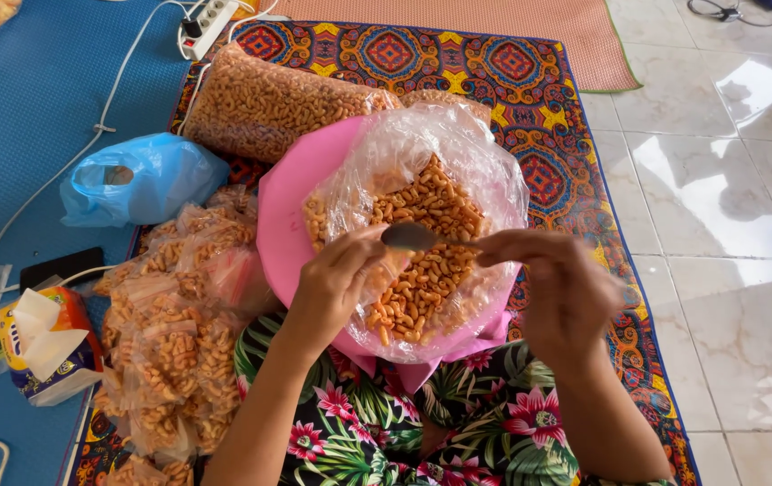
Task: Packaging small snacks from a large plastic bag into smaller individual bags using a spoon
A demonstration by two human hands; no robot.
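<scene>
On the blue mat (35,99) at the left, one tissue pack (48,346), one dark phone (62,267) and one blue plastic bag (138,180) are seen, with a white power strip (208,24) near its far edge. On the patterned mat (530,81), along its left edge, a heap of small filled snack packets (179,333) is piled; their number cannot be counted, as they overlap. Behind it one long sealed bag of curled snacks (269,103) is laid, its long axis running from the far left towards the pink basin (291,202). One basin is seen, lined with one clear open bag (440,171) full of loose orange curls (426,261), and it is set just in front of the lap.

The left hand (336,283) is held over the near left part of the basin, its grip narrowed on the end of a small dark scoop-like piece (408,236). The right hand (561,283), blurred, is held at the near right rim; its fingers are curled and brought up to the other end of the same piece, but whether it is gripped there cannot be told. The piece's long axis runs left to right between the two hands, directly above the curls, and the left hand is the nearer to it
</scene>
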